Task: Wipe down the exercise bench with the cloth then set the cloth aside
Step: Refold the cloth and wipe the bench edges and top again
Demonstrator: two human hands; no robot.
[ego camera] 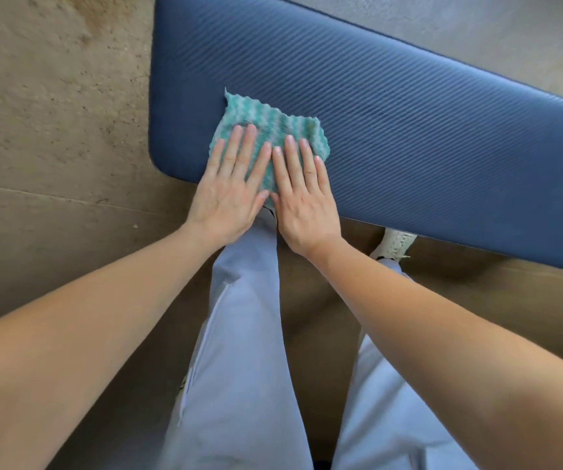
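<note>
- Teal cloth (269, 127) flat on the blue surface (409, 130), near its rounded end.
- Pressing on it: left hand (230, 188) and right hand (302, 198), side by side, fingers straight.
- Pale shoe (393, 244), seemingly beneath the near edge.

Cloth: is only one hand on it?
No, the left hand and right hand both press flat on the cloth on the bench.

left hand (230, 189) and right hand (302, 201) side by side, palms down, fingers (249, 144) straight
</note>
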